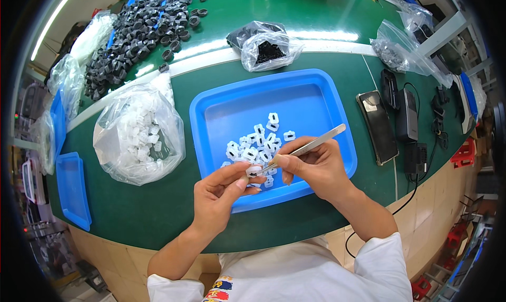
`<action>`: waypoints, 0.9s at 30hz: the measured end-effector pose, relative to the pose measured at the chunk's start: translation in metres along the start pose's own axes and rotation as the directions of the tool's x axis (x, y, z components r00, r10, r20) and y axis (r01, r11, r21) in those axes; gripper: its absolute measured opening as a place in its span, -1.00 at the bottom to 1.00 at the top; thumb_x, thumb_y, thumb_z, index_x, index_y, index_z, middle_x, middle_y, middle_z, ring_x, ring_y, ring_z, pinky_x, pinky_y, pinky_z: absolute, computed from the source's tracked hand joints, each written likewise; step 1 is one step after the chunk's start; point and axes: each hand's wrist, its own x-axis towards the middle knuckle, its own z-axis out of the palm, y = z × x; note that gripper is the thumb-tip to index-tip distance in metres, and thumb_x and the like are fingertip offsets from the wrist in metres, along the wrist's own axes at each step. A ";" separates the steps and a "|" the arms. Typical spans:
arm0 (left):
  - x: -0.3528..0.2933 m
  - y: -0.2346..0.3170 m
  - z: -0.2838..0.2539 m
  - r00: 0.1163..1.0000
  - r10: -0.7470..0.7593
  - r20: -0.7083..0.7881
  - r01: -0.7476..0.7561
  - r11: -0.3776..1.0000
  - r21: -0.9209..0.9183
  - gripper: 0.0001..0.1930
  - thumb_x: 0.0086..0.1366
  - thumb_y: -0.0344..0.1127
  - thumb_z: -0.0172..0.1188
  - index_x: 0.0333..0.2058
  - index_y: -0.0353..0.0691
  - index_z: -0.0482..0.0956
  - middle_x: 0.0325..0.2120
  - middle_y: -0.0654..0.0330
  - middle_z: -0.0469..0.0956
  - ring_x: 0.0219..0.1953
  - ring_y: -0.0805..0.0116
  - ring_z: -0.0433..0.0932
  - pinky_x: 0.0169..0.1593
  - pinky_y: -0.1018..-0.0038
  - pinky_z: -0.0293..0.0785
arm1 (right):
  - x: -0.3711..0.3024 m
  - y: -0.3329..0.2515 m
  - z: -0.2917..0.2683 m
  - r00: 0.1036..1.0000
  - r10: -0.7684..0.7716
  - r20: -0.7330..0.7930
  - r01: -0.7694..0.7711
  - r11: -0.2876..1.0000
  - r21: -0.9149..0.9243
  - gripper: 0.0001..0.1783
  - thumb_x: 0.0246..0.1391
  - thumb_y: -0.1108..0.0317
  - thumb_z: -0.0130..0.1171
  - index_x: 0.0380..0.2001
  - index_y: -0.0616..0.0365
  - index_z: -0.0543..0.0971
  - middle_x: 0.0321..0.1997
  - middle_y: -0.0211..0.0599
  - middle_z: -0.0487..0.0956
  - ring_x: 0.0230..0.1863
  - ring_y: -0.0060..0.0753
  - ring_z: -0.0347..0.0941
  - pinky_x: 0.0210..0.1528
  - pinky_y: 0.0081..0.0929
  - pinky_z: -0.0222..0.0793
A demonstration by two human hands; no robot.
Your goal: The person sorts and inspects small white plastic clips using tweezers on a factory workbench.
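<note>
My left hand [219, 194] pinches a small white plastic part [253, 171] between thumb and fingers, over the near edge of a blue tray [208, 112]. In my right hand [319, 167] is a pair of metal tweezers [321, 138], held like a pen. Their tips meet the white part, where a dark spot shows; whether they grip anything there is too small to tell. Behind my hands, a loose heap of similar white parts [250, 154] lies in the tray, many with a black piece in the middle.
Left of the tray sits a clear bag of white parts [142, 128]; beyond it, many black caps [142, 33] are heaped. A bag of small black pieces [270, 51] stands behind the tray. A phone [378, 127] and a corded black device [406, 114] lie to the right.
</note>
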 end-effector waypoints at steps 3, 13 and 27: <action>0.000 0.000 0.000 1.000 0.008 0.026 -0.008 1.000 -0.002 -0.73 0.24 -0.53 0.03 -0.07 -0.42 0.43 -0.19 -0.04 0.51 -0.12 0.15 0.54 -0.12 0.42 0.55 | 0.001 0.001 0.001 0.999 0.038 -0.021 -0.037 0.999 0.034 -0.82 -0.01 0.41 0.23 -0.38 0.33 0.56 -0.54 -0.28 0.55 -0.52 -0.57 0.48 -0.48 -0.64 0.44; 0.000 -0.001 0.003 1.000 0.003 -0.028 -0.001 0.998 0.063 -0.74 0.23 -0.54 0.06 -0.09 -0.41 0.45 -0.24 -0.03 0.54 -0.18 0.19 0.57 -0.17 0.46 0.57 | 0.002 0.003 -0.001 0.999 0.039 -0.007 -0.038 0.996 0.076 -0.81 -0.01 0.42 0.23 -0.36 0.35 0.55 -0.50 -0.26 0.55 -0.50 -0.55 0.49 -0.45 -0.62 0.47; 0.001 0.000 0.004 0.998 -0.028 -0.061 0.030 0.999 0.029 -0.75 0.21 -0.54 0.08 -0.11 -0.45 0.45 -0.26 -0.05 0.54 -0.18 0.18 0.57 -0.15 0.48 0.57 | -0.003 0.003 0.001 0.987 -0.158 0.004 0.158 0.985 -0.069 -0.88 -0.03 0.56 0.20 -0.36 0.36 0.55 -0.49 -0.21 0.56 -0.52 -0.52 0.51 -0.49 -0.63 0.50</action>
